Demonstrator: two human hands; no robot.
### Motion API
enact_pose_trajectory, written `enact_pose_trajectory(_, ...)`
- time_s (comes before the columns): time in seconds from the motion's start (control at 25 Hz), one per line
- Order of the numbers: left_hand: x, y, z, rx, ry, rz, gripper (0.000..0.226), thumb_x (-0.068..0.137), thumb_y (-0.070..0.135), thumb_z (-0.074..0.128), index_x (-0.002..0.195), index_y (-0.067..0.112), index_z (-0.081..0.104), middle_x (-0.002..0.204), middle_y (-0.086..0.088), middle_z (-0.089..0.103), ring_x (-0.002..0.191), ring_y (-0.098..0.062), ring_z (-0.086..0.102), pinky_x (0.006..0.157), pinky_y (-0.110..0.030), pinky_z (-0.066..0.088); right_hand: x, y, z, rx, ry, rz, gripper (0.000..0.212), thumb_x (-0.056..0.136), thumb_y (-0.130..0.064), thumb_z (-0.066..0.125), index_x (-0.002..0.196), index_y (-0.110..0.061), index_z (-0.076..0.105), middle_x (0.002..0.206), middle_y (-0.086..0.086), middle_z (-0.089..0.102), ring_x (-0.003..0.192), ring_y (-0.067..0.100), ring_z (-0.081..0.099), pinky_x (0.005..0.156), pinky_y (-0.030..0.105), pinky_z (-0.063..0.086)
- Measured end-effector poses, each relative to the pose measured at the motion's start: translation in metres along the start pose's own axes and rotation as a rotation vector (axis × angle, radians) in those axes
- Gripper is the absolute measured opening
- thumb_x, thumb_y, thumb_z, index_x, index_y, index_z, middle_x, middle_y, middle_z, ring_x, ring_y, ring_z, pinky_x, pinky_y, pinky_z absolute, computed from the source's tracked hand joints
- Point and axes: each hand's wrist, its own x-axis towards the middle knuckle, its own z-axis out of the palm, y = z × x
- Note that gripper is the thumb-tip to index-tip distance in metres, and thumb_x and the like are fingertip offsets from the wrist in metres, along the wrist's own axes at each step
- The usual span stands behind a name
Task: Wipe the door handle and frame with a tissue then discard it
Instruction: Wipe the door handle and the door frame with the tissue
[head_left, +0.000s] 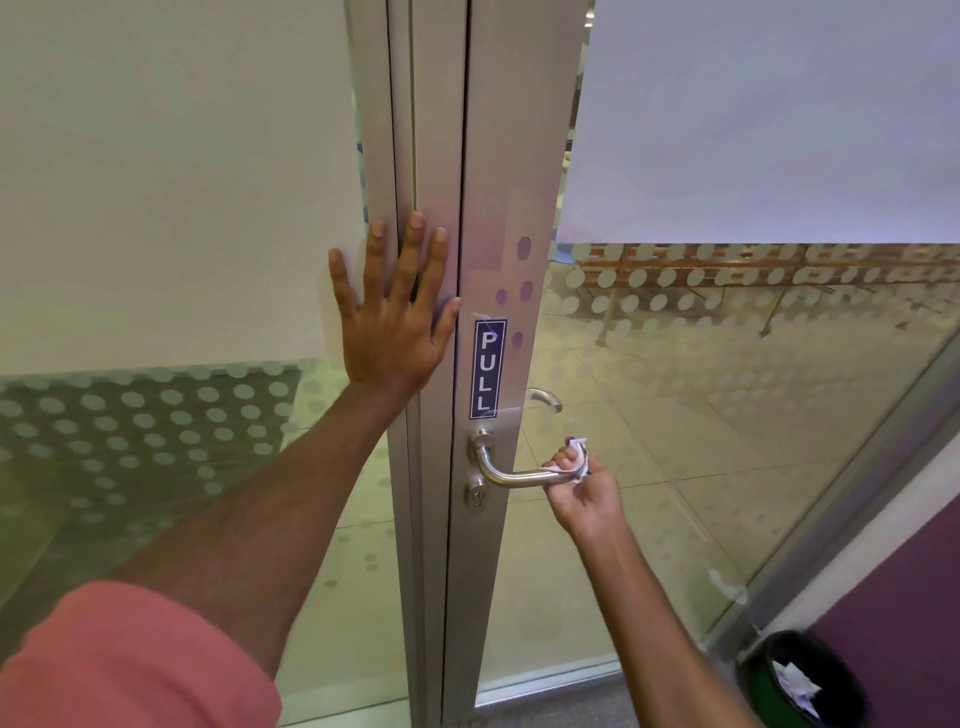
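A silver lever door handle sticks out to the right from the aluminium door frame, below a blue PULL sticker. My right hand is wrapped around the free end of the handle with a white tissue pressed between fingers and metal. My left hand lies flat with spread fingers against the fixed frame post to the left of the door gap, holding nothing.
Frosted, dotted glass panels stand on both sides of the frame. A keyhole sits under the handle. A black bin with crumpled paper inside stands on the floor at the lower right, beside a purple wall.
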Motion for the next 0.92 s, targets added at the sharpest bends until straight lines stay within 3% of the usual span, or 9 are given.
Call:
enact_pose_trajectory(0.12,-0.001,0.001,0.000,-0.002,0.004,-0.003,0.067,0.103,0.053,0.029,0.157,0.022,0.005,0.161,-0.005,0.017,0.147,-0.032,0.013,0.116,-0.059,0.001,-0.009,0.020,0.002,0.106,0.054,-0.095,0.048,0.107,-0.030,0.020,0.079,-0.007,0.052,0.064,0.004,0.043,0.057,0.014,0.035,0.060,0.022,0.032)
enact_pose_trajectory(0.28,-0.001,0.000,0.000,0.006,0.002,-0.007,0.067,0.103,0.054,0.028,0.158,0.022,0.007,0.161,-0.005,0.016,0.148,-0.031,0.012,0.116,-0.059,0.000,-0.031,0.042,0.003,0.098,0.067,-0.087,0.045,0.107,-0.033,0.022,0.089,-0.010,0.056,0.080,0.008,0.055,0.073,0.018,0.052,0.070,0.029,0.045)
enact_pose_trajectory(0.36,-0.001,0.000,0.000,-0.006,0.004,-0.009,0.066,0.103,0.054,0.029,0.158,0.022,0.010,0.161,-0.005,0.018,0.147,-0.031,0.013,0.116,-0.059,0.001,-0.046,0.044,-0.004,0.019,0.086,-0.054,0.038,0.107,-0.026,0.026,0.091,-0.010,0.056,0.088,0.013,0.063,0.077,0.020,0.059,0.062,0.031,0.051)
enact_pose_trajectory(0.44,0.000,0.000,-0.001,-0.001,0.007,-0.007,0.065,0.103,0.053,0.029,0.158,0.021,0.014,0.161,-0.005,0.020,0.147,-0.032,0.015,0.116,-0.059,0.002,-0.058,0.040,-0.013,-0.021,0.156,-0.054,0.027,0.104,-0.013,0.033,0.088,-0.011,0.055,0.084,0.010,0.063,0.070,0.017,0.058,0.054,0.027,0.053)
enact_pose_trajectory(0.52,0.000,0.001,-0.001,0.005,0.008,-0.007,0.065,0.103,0.054,0.029,0.157,0.021,0.016,0.161,-0.005,0.022,0.147,-0.032,0.016,0.115,-0.059,0.003,-0.063,0.035,-0.020,-0.115,0.220,-0.239,0.027,0.101,-0.008,0.037,0.084,-0.013,0.056,0.083,0.007,0.062,0.070,0.016,0.059,0.067,0.028,0.052)
enact_pose_trajectory(0.6,0.001,0.001,-0.001,0.009,0.009,-0.007,0.064,0.103,0.054,0.029,0.157,0.021,0.017,0.160,-0.005,0.022,0.147,-0.032,0.017,0.115,-0.059,0.002,-0.063,0.028,-0.019,-0.422,0.187,-0.608,0.027,0.103,-0.016,0.036,0.089,-0.015,0.059,0.093,0.007,0.061,0.078,0.016,0.060,0.078,0.028,0.047)
enact_pose_trajectory(0.72,0.001,0.001,-0.002,-0.001,0.006,-0.010,0.064,0.103,0.054,0.029,0.157,0.021,0.016,0.161,-0.005,0.020,0.147,-0.032,0.016,0.115,-0.058,0.001,-0.054,0.023,-0.013,-1.221,-0.040,-1.118,0.034,0.105,-0.032,0.028,0.109,-0.016,0.057,0.101,0.001,0.060,0.092,0.013,0.057,0.083,0.024,0.046)
enact_pose_trajectory(0.84,0.000,0.001,-0.002,-0.007,-0.001,-0.017,0.065,0.103,0.054,0.028,0.158,0.022,0.014,0.161,-0.005,0.019,0.147,-0.031,0.014,0.115,-0.058,0.000,-0.031,0.025,-0.030,-2.040,-0.247,-1.366,0.032,0.104,-0.028,0.027,0.106,-0.016,0.056,0.094,-0.001,0.058,0.085,0.018,0.048,0.089,0.036,0.043)
enact_pose_trajectory(0.92,-0.001,0.000,-0.001,-0.012,-0.003,-0.014,0.066,0.103,0.054,0.027,0.158,0.022,0.011,0.161,-0.005,0.018,0.147,-0.031,0.013,0.115,-0.058,0.000,-0.017,0.027,-0.046,-2.326,-0.284,-1.455,0.033,0.102,-0.034,0.028,0.101,-0.017,0.057,0.093,-0.001,0.058,0.083,0.020,0.046,0.086,0.036,0.040)
